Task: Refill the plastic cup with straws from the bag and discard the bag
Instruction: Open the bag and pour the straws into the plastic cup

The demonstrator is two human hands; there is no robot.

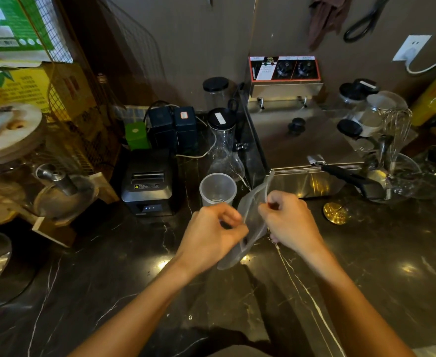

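Observation:
A clear plastic bag (250, 222) hangs tilted between my two hands above the dark marble counter (108, 266). My left hand (211, 230) pinches its left side, and my right hand (289, 220) pinches its upper right edge. The bag looks translucent; I cannot make out straws inside it. Just behind my left hand stands the clear plastic cup (218, 189), upright and with nothing visible in it.
A black receipt printer (147, 186) sits left of the cup. A glass carafe (223, 148) stands behind it. A steel fryer (304, 150) fills the right back, with a whisk (396, 127) and glass bowls beside it. A gold drain (335, 213) lies right of my hands.

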